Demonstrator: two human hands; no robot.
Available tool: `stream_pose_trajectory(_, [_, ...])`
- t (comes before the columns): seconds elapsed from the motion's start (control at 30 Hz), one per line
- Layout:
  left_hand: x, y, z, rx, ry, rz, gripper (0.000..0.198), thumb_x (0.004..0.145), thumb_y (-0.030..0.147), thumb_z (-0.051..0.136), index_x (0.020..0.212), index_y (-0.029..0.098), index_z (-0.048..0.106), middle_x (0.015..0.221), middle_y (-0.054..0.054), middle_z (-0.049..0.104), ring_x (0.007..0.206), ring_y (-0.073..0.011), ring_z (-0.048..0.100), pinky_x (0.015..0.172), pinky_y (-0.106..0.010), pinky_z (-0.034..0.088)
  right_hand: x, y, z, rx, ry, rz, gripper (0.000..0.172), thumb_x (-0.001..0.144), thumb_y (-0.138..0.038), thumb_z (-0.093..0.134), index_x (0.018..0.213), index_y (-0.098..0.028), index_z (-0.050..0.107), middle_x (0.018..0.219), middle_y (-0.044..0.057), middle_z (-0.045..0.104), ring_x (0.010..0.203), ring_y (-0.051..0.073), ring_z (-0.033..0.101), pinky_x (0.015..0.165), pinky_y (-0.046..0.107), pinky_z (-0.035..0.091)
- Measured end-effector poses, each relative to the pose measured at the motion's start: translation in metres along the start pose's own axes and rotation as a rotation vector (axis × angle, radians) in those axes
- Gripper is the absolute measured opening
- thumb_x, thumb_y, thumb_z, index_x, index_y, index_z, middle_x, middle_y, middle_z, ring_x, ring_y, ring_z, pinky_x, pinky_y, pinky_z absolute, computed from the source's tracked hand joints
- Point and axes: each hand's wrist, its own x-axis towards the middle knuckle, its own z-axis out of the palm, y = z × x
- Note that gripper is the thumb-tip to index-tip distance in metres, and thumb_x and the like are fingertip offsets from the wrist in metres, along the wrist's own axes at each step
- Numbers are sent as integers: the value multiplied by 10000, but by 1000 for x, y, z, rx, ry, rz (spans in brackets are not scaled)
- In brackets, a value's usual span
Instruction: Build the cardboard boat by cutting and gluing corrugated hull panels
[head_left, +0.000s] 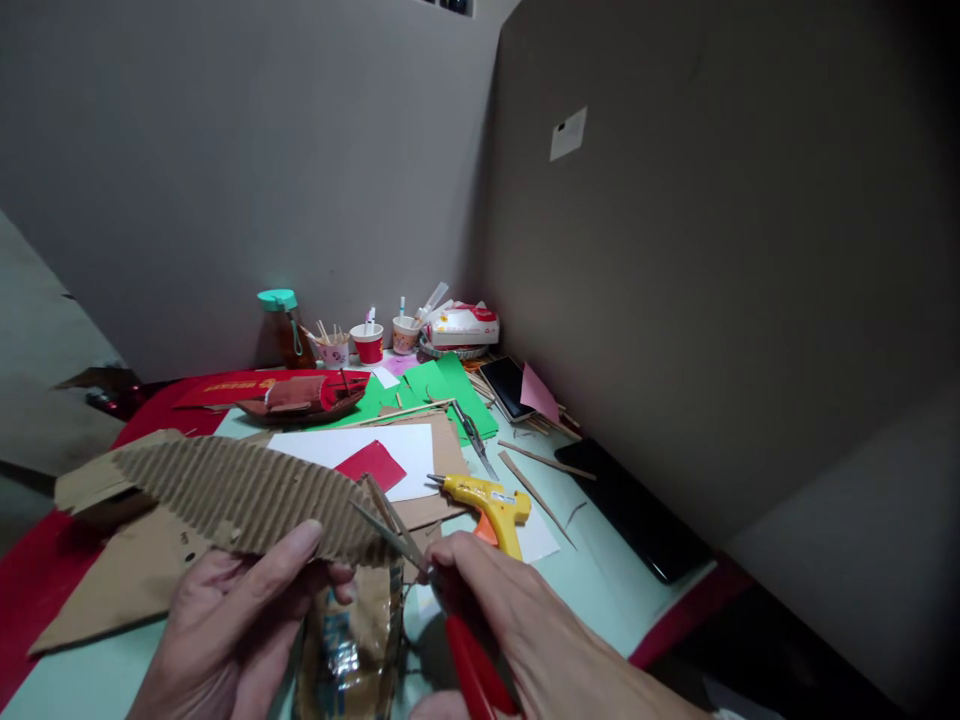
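1. Grip: the left hand [225, 625] is clamped on the corrugated cardboard strip [240, 495], thumb on top and fingers beneath, near the lower edge; the pinch is best kept close to the cut line so that the fluted sheet is not bent
2. Tool: the right hand [517, 630] is closed around the red handles of the scissors [390, 540], whose blades appear parted at the strip's right end; short bites taken with the inner part of the blades are judged safer than one long snip, since the ribs could be crushed
3. Position: the strip is held tilted in the air above the worktop [600, 570], over a brown packet [352, 640]; it should be turned into the blades rather than the scissors being twisted
4. Hazard just beyond: a yellow glue gun [491, 505] lies near the scissor tips, nozzle towards a white sheet [352, 445] bearing a red scrap [371, 465]; whether it is hot cannot be told, so the cardboard is best kept off it
5. Farther back: green paper [442, 385], a small model boat [300, 400], paper cups [367, 342] and a teal-capped bottle [283, 325] are seen by the wall, well apart from the cutting
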Motion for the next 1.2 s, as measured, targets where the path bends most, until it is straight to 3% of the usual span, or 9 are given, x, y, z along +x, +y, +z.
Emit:
stream_pose_trajectory(0.13, [1, -2, -6, 55, -4, 70, 330, 607, 410, 959, 835, 237, 794, 820, -39, 807, 682, -217, 725, 647, -279, 664, -3, -2, -4, -14, -16, 42, 573, 812, -603, 796, 1239, -270, 609, 1177, 44, 693, 1022, 240, 683, 894, 304, 537])
stream_pose_trajectory(0.27, [0, 2, 8, 12, 36, 73, 297, 601, 379, 948, 798, 246, 769, 730, -19, 776, 695, -249, 744, 623, -295, 656, -5, -3, -4, -17, 3, 36, 640, 818, -692, 732, 1266, -252, 607, 1220, 75, 687, 1071, 267, 679, 930, 331, 531])
stream_pose_trajectory(0.43, [0, 3, 26, -3, 5, 4, 323, 617, 419, 895, 843, 231, 761, 711, -45, 763, 742, -307, 759, 643, -377, 656, -2, -9, -5, -8, 8, 51, 424, 836, -538, 783, 1112, -259, 622, 1088, 21, 685, 966, 211, 657, 879, 289, 527])
stream_pose_trajectory(0.6, [-1, 3, 19, 41, -37, -58, 315, 625, 403, 905, 830, 196, 784, 712, -64, 770, 729, -294, 758, 660, -371, 658, -3, -11, -3, -69, 26, 65, 269, 864, -420, 751, 1031, -242, 636, 955, 0, 690, 869, 194, 652, 807, 277, 521])
stream_pose_trajectory(0.83, [-1, 4, 16, 40, -45, -70, 405, 409, 324, 1044, 693, 151, 814, 671, -83, 789, 565, -195, 714, 562, -229, 637, -3, -10, 0, -12, 93, 16, 323, 864, -392, 763, 1130, -225, 687, 1019, 14, 755, 911, 194, 711, 823, 251, 556])
stream_pose_trajectory(1.03, [-3, 5, 21, -10, 24, -145, 441, 290, 276, 1070, 611, 152, 794, 630, -77, 787, 542, -188, 728, 575, -201, 642, -1, -3, 2, -139, 135, -84, 219, 894, -371, 740, 1049, -223, 697, 896, 4, 754, 752, 170, 702, 717, 241, 556])
stream_pose_trajectory(1.2, [-4, 5, 17, -76, 33, -155, 416, 294, 220, 1071, 552, 185, 747, 576, -37, 761, 535, -193, 739, 559, -201, 648, -5, -4, 1, -227, 129, -70, 159, 945, -365, 687, 1012, -222, 694, 892, 19, 761, 807, 189, 738, 739, 250, 561])
